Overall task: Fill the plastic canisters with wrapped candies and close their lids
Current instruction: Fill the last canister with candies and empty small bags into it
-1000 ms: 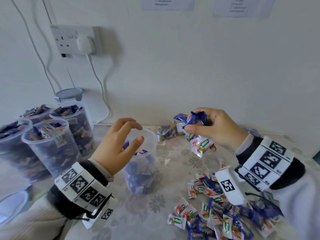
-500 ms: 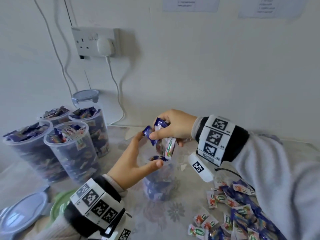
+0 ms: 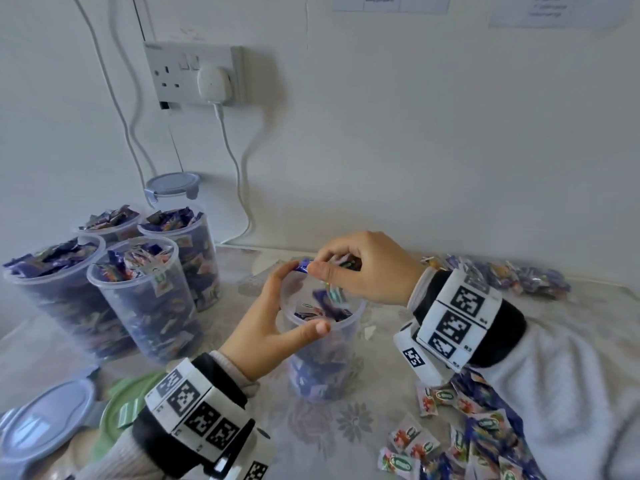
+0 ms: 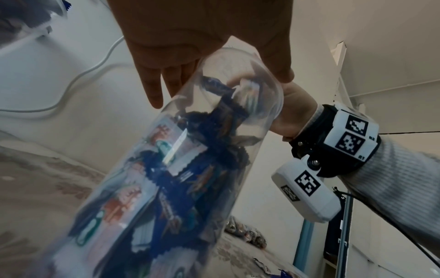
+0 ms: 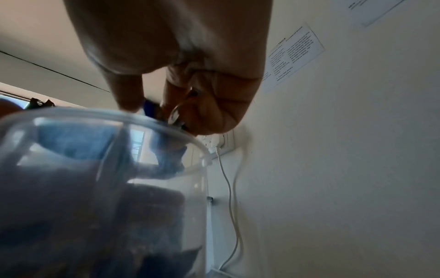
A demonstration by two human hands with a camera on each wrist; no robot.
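Pinching blue-wrapped candies (image 3: 341,264), the right hand (image 3: 369,268) hovers over the clear canister (image 3: 320,355), gripped at its rim by the left hand (image 3: 273,323); released off-centre, candies could spill outside.

No readable words anywhere. Printed sheets (image 3: 391,2) taped to the wall (image 3: 450,133): lines of text too small and blurred to make out. Candy wrappers (image 3: 401,464) on the table (image 3: 311,427): green oval logos, lettering illegible. Wrist bands (image 3: 457,317): black-and-white square code markers with tiny characters beside them, too small to make out.
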